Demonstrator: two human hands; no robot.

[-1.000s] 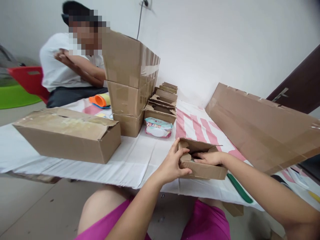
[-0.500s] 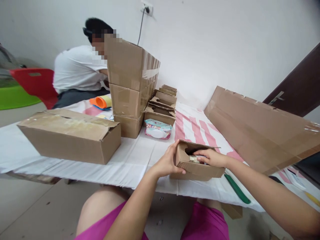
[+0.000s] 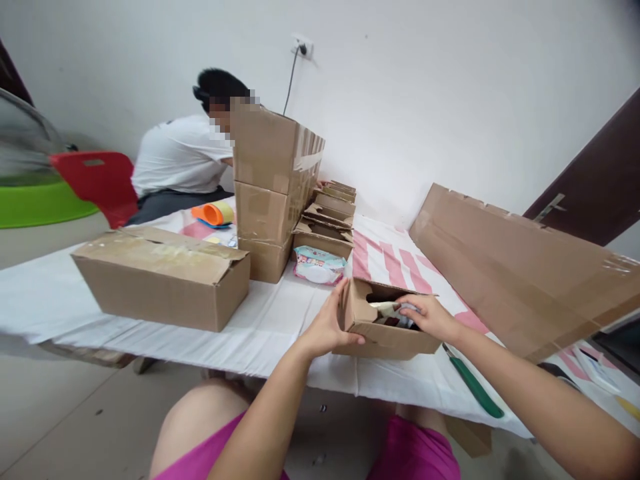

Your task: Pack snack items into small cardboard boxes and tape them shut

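Note:
A small open cardboard box sits near the front edge of the table. My left hand grips its left end, thumb along the front and fingers up the side. My right hand reaches over the box's top with fingers curled on some small items inside; what they are I cannot make out.
A long closed carton lies at left. Stacked cartons, folded small boxes and a wipes pack stand behind. A big flat cardboard sheet leans at right; a green-handled tool lies below it. A person in white sits beyond, by a red chair.
The small box has been tilted and turned slightly, its left end lifted. My right hand moved deeper over the opening. The view shifted right; the other person leaned behind the stacked cartons.

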